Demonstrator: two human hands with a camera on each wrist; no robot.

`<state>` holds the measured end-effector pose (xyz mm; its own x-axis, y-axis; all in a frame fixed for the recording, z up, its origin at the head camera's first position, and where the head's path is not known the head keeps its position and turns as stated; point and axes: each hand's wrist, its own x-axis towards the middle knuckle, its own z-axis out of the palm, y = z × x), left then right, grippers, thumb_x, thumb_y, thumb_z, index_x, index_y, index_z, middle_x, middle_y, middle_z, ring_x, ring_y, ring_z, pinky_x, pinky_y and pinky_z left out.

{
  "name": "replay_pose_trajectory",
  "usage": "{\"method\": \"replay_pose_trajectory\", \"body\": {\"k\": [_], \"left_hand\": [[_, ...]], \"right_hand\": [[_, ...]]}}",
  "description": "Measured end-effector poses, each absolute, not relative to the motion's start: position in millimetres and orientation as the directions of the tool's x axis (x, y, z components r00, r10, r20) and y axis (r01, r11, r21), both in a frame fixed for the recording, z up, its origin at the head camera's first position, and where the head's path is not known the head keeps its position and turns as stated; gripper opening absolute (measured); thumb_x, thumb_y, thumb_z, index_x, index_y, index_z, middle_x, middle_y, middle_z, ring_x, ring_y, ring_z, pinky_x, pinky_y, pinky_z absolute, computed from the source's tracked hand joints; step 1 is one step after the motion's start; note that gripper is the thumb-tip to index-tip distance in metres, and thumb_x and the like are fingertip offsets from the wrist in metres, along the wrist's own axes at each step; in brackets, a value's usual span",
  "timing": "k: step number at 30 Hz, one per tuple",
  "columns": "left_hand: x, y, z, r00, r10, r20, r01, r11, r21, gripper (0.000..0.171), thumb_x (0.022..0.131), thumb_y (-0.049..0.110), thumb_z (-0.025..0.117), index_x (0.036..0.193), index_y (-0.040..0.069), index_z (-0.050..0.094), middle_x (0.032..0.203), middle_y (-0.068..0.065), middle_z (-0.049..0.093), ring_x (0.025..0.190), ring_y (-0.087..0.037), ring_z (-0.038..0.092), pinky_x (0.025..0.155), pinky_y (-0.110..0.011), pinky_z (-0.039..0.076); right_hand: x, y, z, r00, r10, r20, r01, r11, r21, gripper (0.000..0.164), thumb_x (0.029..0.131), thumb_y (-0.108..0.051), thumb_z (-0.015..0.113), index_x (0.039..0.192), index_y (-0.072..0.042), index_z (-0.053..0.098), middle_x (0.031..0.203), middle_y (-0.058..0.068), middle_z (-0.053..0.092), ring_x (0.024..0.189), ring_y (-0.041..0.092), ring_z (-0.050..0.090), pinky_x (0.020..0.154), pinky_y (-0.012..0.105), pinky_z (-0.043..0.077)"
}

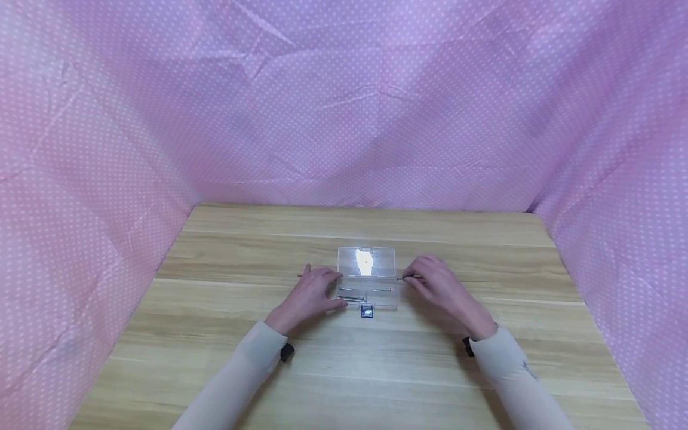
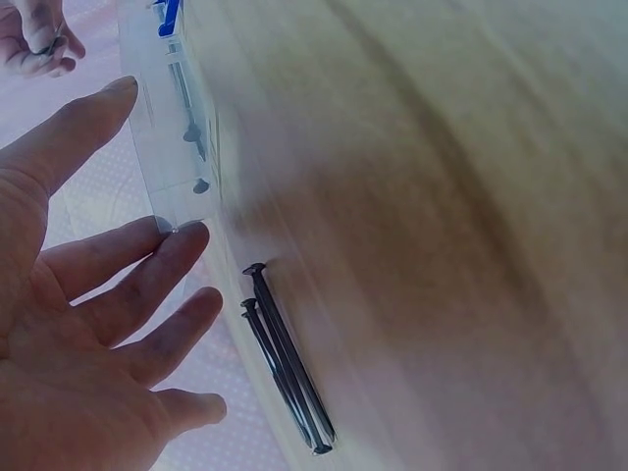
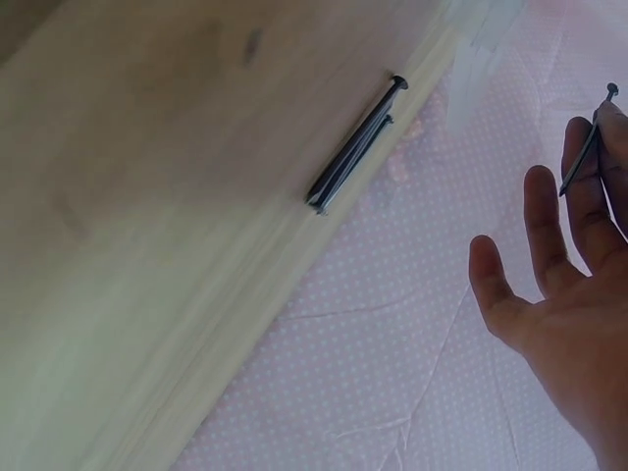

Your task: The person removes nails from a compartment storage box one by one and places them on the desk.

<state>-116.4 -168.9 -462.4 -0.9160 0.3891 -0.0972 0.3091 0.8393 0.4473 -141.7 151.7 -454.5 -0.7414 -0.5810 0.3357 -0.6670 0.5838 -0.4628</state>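
Note:
A clear plastic box lies with its lid swung back and its blue latch toward me. Several nails are inside it. At the box's left side, my left hand touches the edge with thumb and fingertips, its fingers spread and fairly straight. My right hand, just off the box's right side, pinches a single nail between thumb and fingers. More nails lie on the table beside the left hand's fingers, and a few nails lie near the right hand.
The wooden table carries the box near its middle. Pink dotted cloth hangs behind the table and along both sides. A black band shows at the left wrist, another black band at the right.

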Motion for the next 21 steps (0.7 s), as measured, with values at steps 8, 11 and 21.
{"method": "replay_pose_trajectory", "body": {"k": [8, 11, 21], "left_hand": [[-115.5, -166.5, -462.9, -0.921, 0.374, -0.111, 0.289, 0.845, 0.45, 0.066, 0.084, 0.037, 0.087, 0.134, 0.0, 0.065, 0.13, -0.015, 0.067, 0.129, -0.033, 0.057, 0.124, -0.06, 0.02], [-115.0, -165.9, -461.7, -0.922, 0.37, -0.117, 0.283, 0.846, 0.452, 0.067, 0.084, 0.037, 0.087, 0.134, 0.0, 0.065, 0.13, -0.015, 0.066, 0.129, -0.033, 0.057, 0.124, -0.06, 0.02], [-114.6, -165.3, -461.5, -0.918, 0.377, -0.118, 0.294, 0.852, 0.434, 0.067, 0.084, 0.038, 0.087, 0.134, 0.0, 0.065, 0.131, -0.015, 0.066, 0.129, -0.033, 0.057, 0.124, -0.061, 0.02]], "right_hand": [[-138.1, 161.4, -460.2, -0.747, -0.569, 0.343, -0.662, 0.601, -0.447, 0.013, 0.09, -0.007, 0.078, 0.102, -0.006, 0.072, 0.1, 0.006, 0.072, 0.102, 0.03, 0.064, 0.095, 0.055, 0.05], [-137.5, 164.2, -463.3, -0.74, -0.566, 0.364, -0.672, 0.602, -0.431, 0.014, 0.089, -0.005, 0.079, 0.101, -0.005, 0.072, 0.101, 0.008, 0.073, 0.102, 0.033, 0.064, 0.095, 0.056, 0.05], [-134.3, 174.8, -468.6, -0.762, -0.549, 0.344, -0.648, 0.633, -0.423, 0.013, 0.088, -0.003, 0.079, 0.099, -0.006, 0.072, 0.099, 0.007, 0.073, 0.102, 0.035, 0.064, 0.093, 0.058, 0.049]]}}
